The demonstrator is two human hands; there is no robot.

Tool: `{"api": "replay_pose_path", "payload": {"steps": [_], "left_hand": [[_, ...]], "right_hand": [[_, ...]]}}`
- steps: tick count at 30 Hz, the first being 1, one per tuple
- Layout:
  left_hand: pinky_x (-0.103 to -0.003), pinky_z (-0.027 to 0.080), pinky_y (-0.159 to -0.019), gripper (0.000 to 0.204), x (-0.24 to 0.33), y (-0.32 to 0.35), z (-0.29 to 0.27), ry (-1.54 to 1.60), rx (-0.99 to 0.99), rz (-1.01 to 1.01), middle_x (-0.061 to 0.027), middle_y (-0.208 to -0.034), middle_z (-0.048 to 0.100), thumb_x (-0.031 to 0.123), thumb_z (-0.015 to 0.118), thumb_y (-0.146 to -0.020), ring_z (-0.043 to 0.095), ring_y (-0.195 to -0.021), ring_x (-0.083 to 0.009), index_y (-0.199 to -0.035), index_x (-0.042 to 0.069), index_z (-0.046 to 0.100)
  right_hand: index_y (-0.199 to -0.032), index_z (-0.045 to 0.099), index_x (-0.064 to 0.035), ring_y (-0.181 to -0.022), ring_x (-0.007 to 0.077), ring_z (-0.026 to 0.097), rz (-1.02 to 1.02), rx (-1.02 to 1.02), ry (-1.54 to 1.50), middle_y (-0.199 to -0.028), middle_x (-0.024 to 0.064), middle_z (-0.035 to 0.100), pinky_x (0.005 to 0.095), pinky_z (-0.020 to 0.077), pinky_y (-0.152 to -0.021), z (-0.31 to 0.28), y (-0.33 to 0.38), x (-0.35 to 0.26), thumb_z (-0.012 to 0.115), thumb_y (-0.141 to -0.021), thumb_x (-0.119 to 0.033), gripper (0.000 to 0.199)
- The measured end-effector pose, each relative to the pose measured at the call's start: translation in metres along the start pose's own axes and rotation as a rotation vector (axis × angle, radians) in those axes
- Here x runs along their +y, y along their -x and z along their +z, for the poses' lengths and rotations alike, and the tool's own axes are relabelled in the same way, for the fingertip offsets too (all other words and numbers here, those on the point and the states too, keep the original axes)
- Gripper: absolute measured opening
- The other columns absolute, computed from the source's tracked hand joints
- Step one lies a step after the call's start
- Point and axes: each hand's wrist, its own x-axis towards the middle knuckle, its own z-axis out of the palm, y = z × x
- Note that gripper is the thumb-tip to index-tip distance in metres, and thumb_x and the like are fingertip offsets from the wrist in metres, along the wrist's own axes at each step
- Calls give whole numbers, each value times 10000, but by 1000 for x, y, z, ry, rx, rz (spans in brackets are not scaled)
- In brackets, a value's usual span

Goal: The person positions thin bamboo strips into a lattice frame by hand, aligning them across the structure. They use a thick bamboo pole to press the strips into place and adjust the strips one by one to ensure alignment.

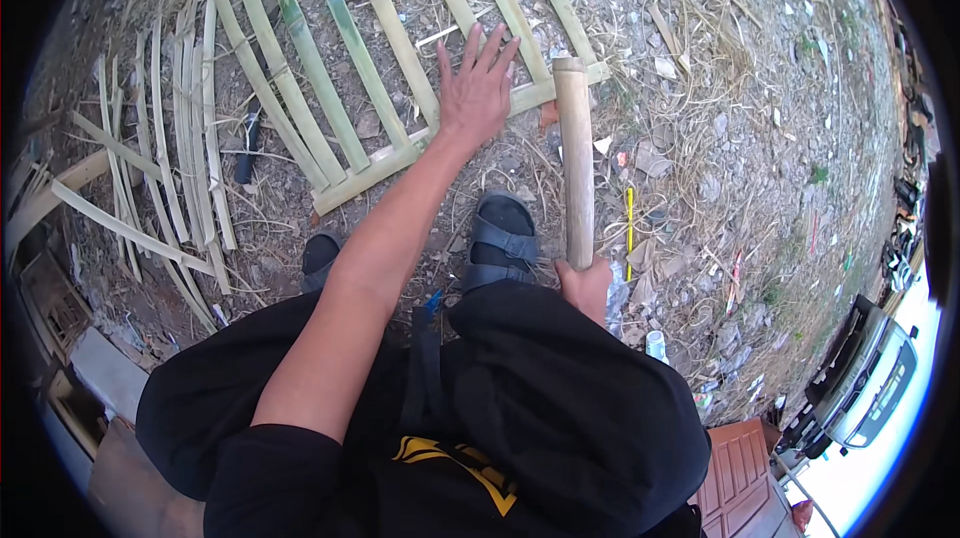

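Observation:
My left hand [475,88] reaches forward with its fingers spread, lying over the crosspiece and slats of a bamboo lattice frame [360,171]. This frame lies flat on the ground, its pale green and tan slats running away from me. In my right hand [586,288], by my right knee, is the near end of a thick pale stick [577,168], of wood or bamboo. The stick points away from me, and its far end overlaps the crosspiece near the frame's right end. Whether the two touch I cannot tell.
Several loose bamboo strips [160,148] lie to the left, beside a black-handled tool [248,150]. A thin yellow stick [630,233] lies right of the thick stick, near a can [655,345]. My sandalled foot [500,238] stands just short of the frame. A vehicle [875,378] is at far right.

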Motion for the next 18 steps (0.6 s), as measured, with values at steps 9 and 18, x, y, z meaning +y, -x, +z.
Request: {"api": "replay_pose_path", "payload": {"steps": [9, 18], "left_hand": [[-689, 94, -1169, 497, 1, -7, -5, 20, 53, 20, -30, -1614, 284, 232, 397, -1019, 199, -1505, -304, -1516, 215, 393], [-749, 20, -1126, 460, -10, -2, -11, 107, 26, 136, -91, -1546, 393, 373, 567, -946, 270, -1471, -337, -1287, 69, 623]], "right_hand": [[-715, 593, 15, -584, 113, 597, 34, -112, -102, -597, 83, 594, 288, 479, -546, -13, -1, 4, 702, -734, -109, 166], [-796, 594, 45, -490, 154, 599, -93, 59, -635, -632, 81, 611, 304, 488, -481, -24, -4, -4, 648, -749, -30, 103]]}}
